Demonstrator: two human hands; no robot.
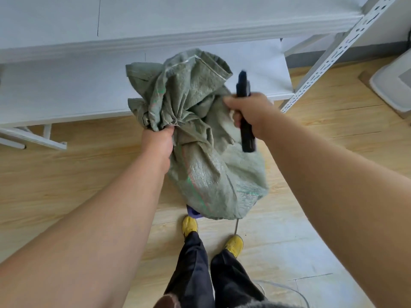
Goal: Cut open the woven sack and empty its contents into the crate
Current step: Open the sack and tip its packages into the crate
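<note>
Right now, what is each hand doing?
Left hand: grips the tied neck of the green woven sack.
Right hand: grips a dark cutting tool.

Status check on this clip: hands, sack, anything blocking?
Left hand grips the tied neck of the sack. Right hand holds a dark cutter beside it. Sack uncut, standing on the floor. No crate in view.
</note>
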